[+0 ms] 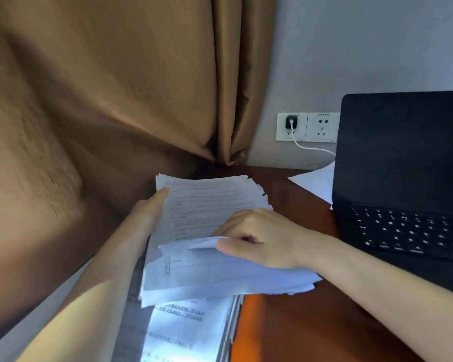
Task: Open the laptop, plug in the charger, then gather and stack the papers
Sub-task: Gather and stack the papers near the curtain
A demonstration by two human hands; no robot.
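A thick stack of printed papers (204,202) lies at the left end of the wooden desk (298,322). My left hand (149,212) presses flat against the stack's left edge. My right hand (259,236) rests on the stack and grips a folded-over bundle of sheets (220,273) at its near side. More printed sheets (186,327) lie nearer to me. The black laptop (403,178) stands open at the right, screen dark. A black charger plug (291,123) sits in the wall socket, its white cable (311,147) running behind the laptop.
A brown curtain (102,100) hangs at the left, touching the desk's back corner. One loose white sheet (317,181) lies beside the laptop's left edge. A second wall socket (322,126) is free. Bare desk wood shows between the papers and the laptop.
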